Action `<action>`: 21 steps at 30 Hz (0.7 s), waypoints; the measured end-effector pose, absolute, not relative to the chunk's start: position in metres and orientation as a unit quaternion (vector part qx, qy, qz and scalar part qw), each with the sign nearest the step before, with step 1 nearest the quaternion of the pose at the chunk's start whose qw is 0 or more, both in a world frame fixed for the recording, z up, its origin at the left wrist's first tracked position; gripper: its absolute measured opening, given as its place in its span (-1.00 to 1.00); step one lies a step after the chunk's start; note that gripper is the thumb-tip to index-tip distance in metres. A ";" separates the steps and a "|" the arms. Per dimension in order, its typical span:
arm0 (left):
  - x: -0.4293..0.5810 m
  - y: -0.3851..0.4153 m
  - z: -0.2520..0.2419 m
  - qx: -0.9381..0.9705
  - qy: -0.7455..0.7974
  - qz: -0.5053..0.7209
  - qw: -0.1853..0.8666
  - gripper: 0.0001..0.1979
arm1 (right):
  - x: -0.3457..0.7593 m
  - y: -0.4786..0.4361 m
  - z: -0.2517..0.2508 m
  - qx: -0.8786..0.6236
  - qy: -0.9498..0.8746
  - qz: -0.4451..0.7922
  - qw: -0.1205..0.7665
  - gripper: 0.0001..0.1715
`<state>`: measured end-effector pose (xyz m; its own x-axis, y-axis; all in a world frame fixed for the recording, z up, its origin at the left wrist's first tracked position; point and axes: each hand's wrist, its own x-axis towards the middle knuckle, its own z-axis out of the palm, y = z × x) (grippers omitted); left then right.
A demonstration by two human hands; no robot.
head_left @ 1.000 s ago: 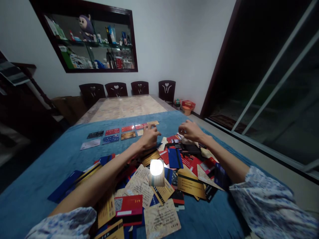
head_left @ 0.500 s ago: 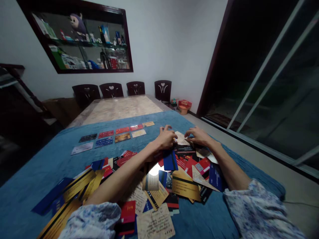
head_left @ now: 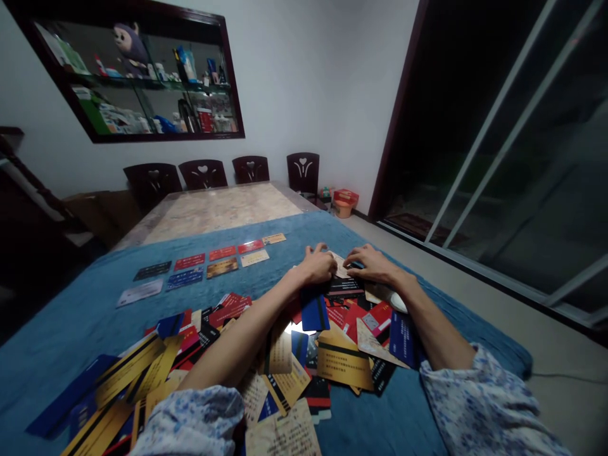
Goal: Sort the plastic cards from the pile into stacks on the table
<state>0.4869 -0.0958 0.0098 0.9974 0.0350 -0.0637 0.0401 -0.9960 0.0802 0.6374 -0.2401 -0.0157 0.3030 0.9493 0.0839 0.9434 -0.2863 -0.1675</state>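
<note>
Clock read from the middle of the loose pile of bank-type cards (head_left: 344, 362), 12 away from the person. Bench (head_left: 221, 204) ahead, stone-patterned top, near part under a blue cloth (head_left: 80, 335).

Both hands over the pile's far edge: left hand (head_left: 320, 265) just past 12, right hand (head_left: 373, 263) near 1. Hands apart from each other, fingers curled downward. Between them a pale card (head_left: 340, 268), just beyond a black card (head_left: 346, 288); fingers of both at or very near the pale one. Whether either pinches it, cannot tell.

Blue striped card (head_left: 312, 310) lies below the left hand, toward 1. Gold cards (head_left: 128, 370) overlap at 8 to 9. Well apart at 10 to 11: two neat rows of cards (head_left: 222, 254), five behind, four in front, face details too small to read.

Step in hand, as judged: picking through or gathering loose cards at the far edge. Next move would seem to call for a thumb-and-finger pinch on one card's edge, neighbours left undisturbed.
</note>
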 end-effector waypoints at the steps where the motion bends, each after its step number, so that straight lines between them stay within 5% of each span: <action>1: 0.488 -0.094 0.009 0.998 0.023 -0.035 0.050 -0.73 | 0.637 -0.241 -0.016 -0.804 -0.586 0.022 0.098 -0.63; 21: 0.499 -0.082 0.011 0.998 -0.008 -0.066 0.021 -0.77 | 0.639 -0.240 -0.016 -0.790 -0.594 0.068 0.134 -0.43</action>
<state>0.4994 -0.0820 0.0106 0.9911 -0.0194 -0.1316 -0.0139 -0.9990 0.0422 0.6385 -0.2395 -0.0155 0.2849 0.9572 0.0517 0.9205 -0.2581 -0.2934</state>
